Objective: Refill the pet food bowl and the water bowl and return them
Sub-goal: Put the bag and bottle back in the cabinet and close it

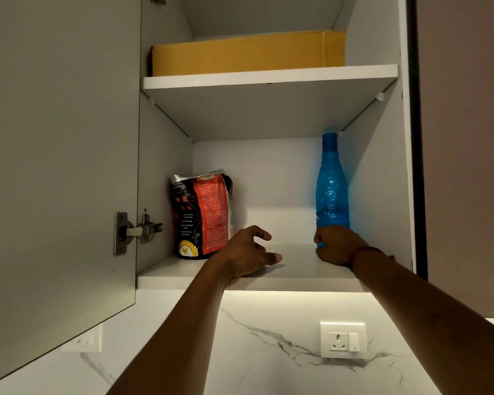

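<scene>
An open wall cupboard fills the view. On its lower shelf (294, 269) stands a red and black pet food bag (201, 215) at the left and a tall blue water bottle (332, 189) upright at the right. My right hand (337, 246) grips the bottle around its base. My left hand (247, 252) hovers over the shelf just right of the bag, fingers spread and holding nothing, not touching the bag. No bowl is in view.
The cupboard door (60, 166) stands open at the left. A yellow cardboard box (246, 54) lies on the upper shelf (268, 76). Below the cupboard is a marble wall with a white socket plate (343, 340). A brown panel (465, 138) bounds the right side.
</scene>
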